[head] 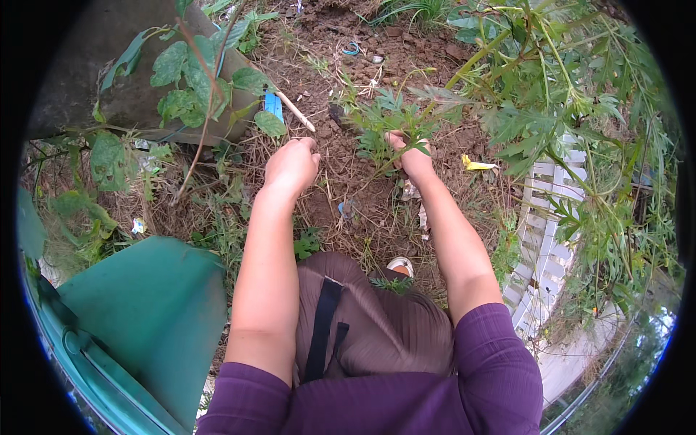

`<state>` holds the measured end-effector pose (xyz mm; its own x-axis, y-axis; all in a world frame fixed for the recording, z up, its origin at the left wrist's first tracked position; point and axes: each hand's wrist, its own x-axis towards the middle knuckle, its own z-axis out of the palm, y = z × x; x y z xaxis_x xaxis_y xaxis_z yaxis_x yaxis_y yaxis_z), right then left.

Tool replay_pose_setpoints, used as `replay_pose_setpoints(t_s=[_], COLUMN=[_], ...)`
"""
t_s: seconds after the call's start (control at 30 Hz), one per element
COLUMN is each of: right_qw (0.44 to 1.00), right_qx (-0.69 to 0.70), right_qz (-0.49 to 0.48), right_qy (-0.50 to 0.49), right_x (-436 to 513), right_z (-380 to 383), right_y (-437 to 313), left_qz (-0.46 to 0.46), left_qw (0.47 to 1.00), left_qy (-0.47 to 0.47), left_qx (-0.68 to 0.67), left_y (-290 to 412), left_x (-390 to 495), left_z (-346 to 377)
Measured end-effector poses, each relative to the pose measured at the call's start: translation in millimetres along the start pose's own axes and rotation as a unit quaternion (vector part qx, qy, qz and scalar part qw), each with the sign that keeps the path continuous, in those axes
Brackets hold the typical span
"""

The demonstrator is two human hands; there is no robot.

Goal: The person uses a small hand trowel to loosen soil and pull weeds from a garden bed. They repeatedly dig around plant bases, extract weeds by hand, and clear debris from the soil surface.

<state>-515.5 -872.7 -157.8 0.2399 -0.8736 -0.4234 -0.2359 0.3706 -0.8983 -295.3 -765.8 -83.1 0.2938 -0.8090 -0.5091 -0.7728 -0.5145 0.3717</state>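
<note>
My left hand (292, 166) is curled above the soil, its back towards me and its fingertips hidden beneath. The tip of a pale stick (296, 113) lies just beyond it. My right hand (416, 160) reaches in at a leafy green plant (375, 128), with bent fingers partly behind the leaves; whether they grip a stem is hidden. Between my hands lies reddish-brown soil (342, 182) with dry stalks. A blue strip (273, 107) lies beyond my left hand, and a yellow trumpet-shaped flower (479, 165) is to the right of my right hand.
A green plastic object (157, 304) stands at lower left. A large grey slab-like object (130, 70) fills the upper left, behind a broad-leaved branch (187, 81). White lattice (549, 217) and tall weeds (598, 109) line the right. Blue cord (351, 49) lies on soil ahead.
</note>
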Motion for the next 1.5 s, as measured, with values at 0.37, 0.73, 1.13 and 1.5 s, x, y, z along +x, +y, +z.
replay_pose_setpoints(t_s=[0.37,0.73,1.13,1.5], right_qw=[0.972,0.991,0.992,0.929], right_qx=[0.192,0.038,-0.015,-0.329], right_qz=[-0.134,-0.029,0.025,-0.067], right_qy=[0.013,0.123,0.125,0.157], right_x=[-41.9,-97.8,-160.9,-175.8], right_z=[-15.6,-42.2,-61.4,-113.6], right_y=[9.1,73.1,40.4,-29.2], left_qz=[0.015,0.032,0.050,0.075], left_qw=[1.000,0.999,0.998,0.997], left_qy=[0.020,0.009,0.029,0.019], left_qx=[-0.005,-0.006,-0.034,-0.031], left_y=[-3.2,0.3,1.7,0.8], left_x=[0.0,1.4,8.7,12.4], left_z=[4.4,1.5,6.5,10.0])
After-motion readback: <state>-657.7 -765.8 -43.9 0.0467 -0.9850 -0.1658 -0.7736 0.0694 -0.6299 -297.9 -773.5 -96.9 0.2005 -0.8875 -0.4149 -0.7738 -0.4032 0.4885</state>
